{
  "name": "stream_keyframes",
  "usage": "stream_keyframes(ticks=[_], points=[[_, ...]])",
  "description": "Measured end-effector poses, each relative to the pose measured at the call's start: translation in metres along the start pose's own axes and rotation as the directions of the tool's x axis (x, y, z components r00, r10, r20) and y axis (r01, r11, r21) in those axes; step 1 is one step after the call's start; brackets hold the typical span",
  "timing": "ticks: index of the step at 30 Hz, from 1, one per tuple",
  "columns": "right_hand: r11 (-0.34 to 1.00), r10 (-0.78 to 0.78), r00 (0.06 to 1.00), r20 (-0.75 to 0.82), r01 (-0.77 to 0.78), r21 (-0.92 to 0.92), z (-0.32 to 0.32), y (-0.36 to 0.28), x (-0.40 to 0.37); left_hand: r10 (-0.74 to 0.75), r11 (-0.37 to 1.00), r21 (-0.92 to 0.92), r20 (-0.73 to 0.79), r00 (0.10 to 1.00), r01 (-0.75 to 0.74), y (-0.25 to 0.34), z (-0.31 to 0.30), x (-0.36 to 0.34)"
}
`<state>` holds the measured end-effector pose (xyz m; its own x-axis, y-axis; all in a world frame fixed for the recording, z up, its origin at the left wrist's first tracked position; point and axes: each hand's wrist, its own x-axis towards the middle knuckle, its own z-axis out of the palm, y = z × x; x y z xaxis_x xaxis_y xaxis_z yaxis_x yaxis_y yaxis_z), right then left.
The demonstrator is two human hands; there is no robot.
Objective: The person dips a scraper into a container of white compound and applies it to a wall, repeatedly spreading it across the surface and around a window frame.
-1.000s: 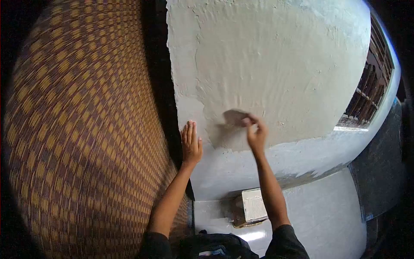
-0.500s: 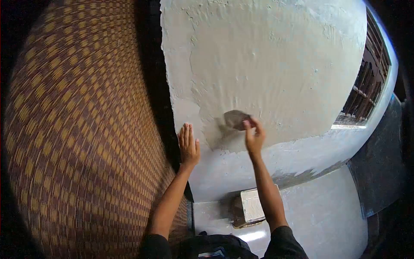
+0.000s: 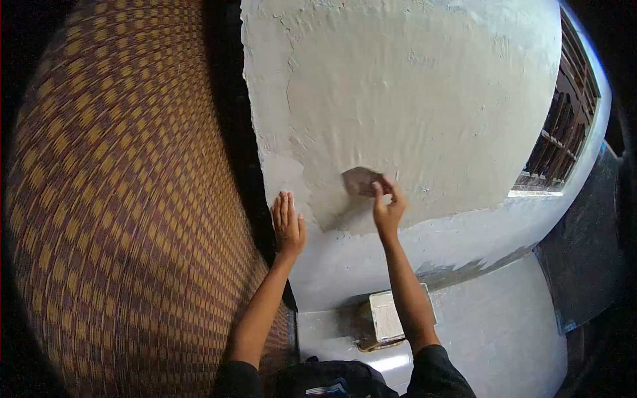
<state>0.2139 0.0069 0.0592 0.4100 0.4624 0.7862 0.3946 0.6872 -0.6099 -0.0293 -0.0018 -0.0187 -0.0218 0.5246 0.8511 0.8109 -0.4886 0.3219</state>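
A dark flat putty scraper (image 3: 361, 181) is pinched between the thumb and fingers of my right hand (image 3: 389, 204). Its blade overlaps the lower part of a beige putty coat (image 3: 405, 99) on the wall and casts a shadow below it. My left hand (image 3: 288, 224) lies flat on the bare white wall (image 3: 325, 265) near its left edge, fingers pointing up and holding nothing. The putty shows vertical ridges and small lumps, and its lower border is ragged.
A woven brown and yellow mat panel (image 3: 133, 199) rises on the left, past a dark gap. Below my right forearm a putty-smeared pale container (image 3: 386, 317) stands on the shiny floor (image 3: 491, 325). At right are a barred window (image 3: 564, 132) and a dark sheet (image 3: 584, 245).
The scraper blade has turned slightly and shifted a little left with my right hand. My left hand keeps its place on the wall. The view has moved slightly.
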Motion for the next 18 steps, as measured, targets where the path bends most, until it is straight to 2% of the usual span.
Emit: stream_keyframes(ticks=[2, 3, 5, 6, 7, 8, 9, 10, 11, 12, 13, 15, 17, 18], points=[[0.99, 0.13, 0.967, -0.218, -0.116, 0.074, -0.012, 0.0, 0.014, 0.016, 0.999, -0.028, 0.012, 1.0, -0.016, -0.001, -0.006, 0.001], [0.968, 0.226, 0.93, -0.289, -0.183, 0.17, -0.02, -0.004, 0.021, 0.03, 0.998, -0.057, 0.02, 0.999, -0.028, -0.002, -0.008, 0.001], [0.933, 0.226, 0.911, -0.346, -0.101, 0.346, -0.023, -0.011, 0.025, 0.026, 0.999, -0.042, 0.023, 0.999, -0.025, -0.003, -0.009, 0.001], [0.957, 0.188, 0.944, -0.272, -0.114, 0.266, -0.021, -0.014, 0.019, 0.026, 0.999, -0.035, 0.033, 0.999, -0.025, -0.003, -0.009, 0.001], [0.971, 0.092, 0.978, -0.189, -0.046, 0.235, -0.011, -0.014, 0.011, 0.029, 0.999, -0.035, 0.036, 0.999, -0.028, -0.002, -0.008, 0.001], [0.998, 0.043, 0.998, -0.043, -0.041, 0.054, -0.006, -0.011, -0.002, 0.004, 1.0, -0.014, 0.026, 1.0, -0.003, 0.0, -0.006, 0.0], [0.996, -0.06, 0.994, 0.087, 0.054, 0.07, 0.006, -0.026, -0.009, -0.021, 1.0, 0.007, 0.016, 1.0, 0.021, 0.002, -0.005, -0.001], [0.97, -0.243, 0.957, 0.156, 0.242, 0.031, 0.015, -0.045, -0.015, -0.019, 1.0, 0.008, 0.02, 1.0, 0.019, 0.005, -0.004, 0.0], [0.959, -0.275, 0.918, 0.286, 0.283, 0.012, 0.028, -0.024, -0.024, -0.025, 1.0, 0.013, -0.007, 1.0, 0.025, 0.008, -0.003, 0.001], [0.947, -0.241, 0.899, 0.366, 0.3, -0.112, 0.029, -0.035, -0.027, -0.03, 0.999, 0.019, -0.034, 0.999, 0.031, 0.01, -0.003, 0.001], [0.949, -0.239, 0.9, 0.364, 0.296, -0.109, 0.028, -0.03, -0.023, -0.029, 0.999, 0.025, -0.031, 0.999, 0.03, 0.011, -0.003, 0.001], [0.945, -0.244, 0.946, 0.216, 0.282, -0.166, 0.029, -0.014, -0.003, -0.022, 1.0, 0.016, -0.039, 0.999, 0.023, 0.012, -0.005, 0.002], [0.998, -0.059, 0.998, -0.034, 0.059, -0.001, 0.004, -0.016, 0.031, -0.035, 0.999, 0.022, -0.026, 0.999, 0.036, 0.013, -0.008, 0.002], [0.999, 0.01, 0.984, -0.179, -0.004, 0.033, -0.013, -0.011, 0.048, -0.047, 0.999, 0.018, -0.012, 0.999, 0.047, 0.014, -0.009, 0.003]])
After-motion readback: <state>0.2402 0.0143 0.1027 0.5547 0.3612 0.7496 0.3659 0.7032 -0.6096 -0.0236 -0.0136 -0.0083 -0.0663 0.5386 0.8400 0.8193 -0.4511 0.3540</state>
